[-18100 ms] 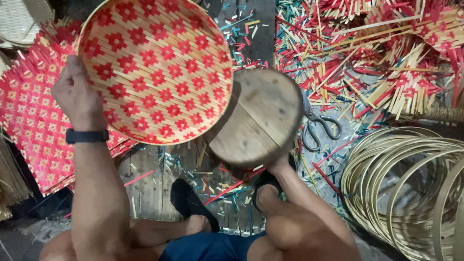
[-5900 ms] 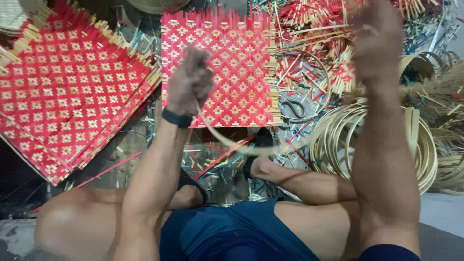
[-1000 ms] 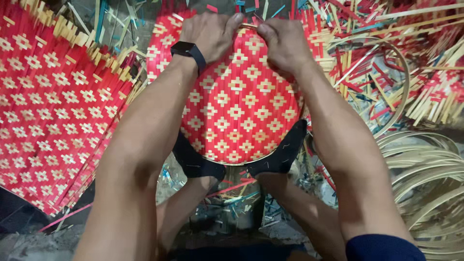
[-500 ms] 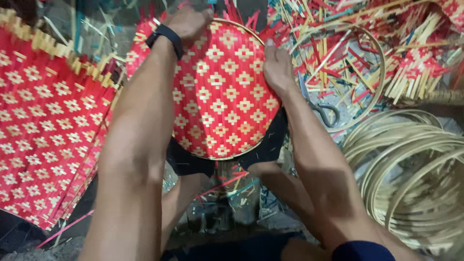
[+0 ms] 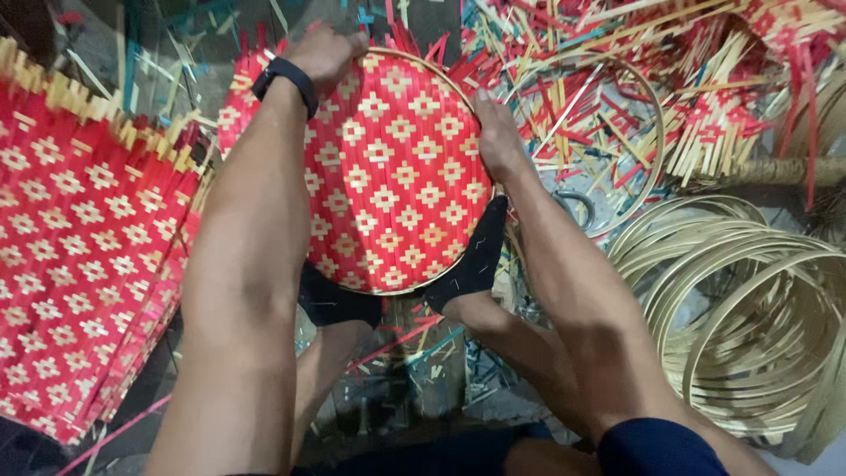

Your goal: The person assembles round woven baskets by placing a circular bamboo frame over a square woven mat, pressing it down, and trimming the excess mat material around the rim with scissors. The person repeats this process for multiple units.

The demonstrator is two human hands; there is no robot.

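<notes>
A red woven mat with a cream diamond pattern (image 5: pixel 388 176) is pressed into a round bamboo hoop (image 5: pixel 467 97), forming a shallow tray. My left hand (image 5: pixel 328 51), with a black wristband, grips the tray's far rim at the top left. My right hand (image 5: pixel 495 139) presses on the hoop at the right rim. My two feet in black socks (image 5: pixel 476 264) brace the tray's near edge from below.
A stack of flat red woven mats (image 5: pixel 79 264) lies at the left. Several bare bamboo hoops (image 5: pixel 749 317) are piled at the right. Loose red, cream and blue strips (image 5: pixel 670 97) litter the far right, with one hoop and scissors (image 5: pixel 577 207) among them.
The view has shifted, so the tray sits a little right of where it was. My right hand has slid along the right rim; my left hand stays on the far rim.
</notes>
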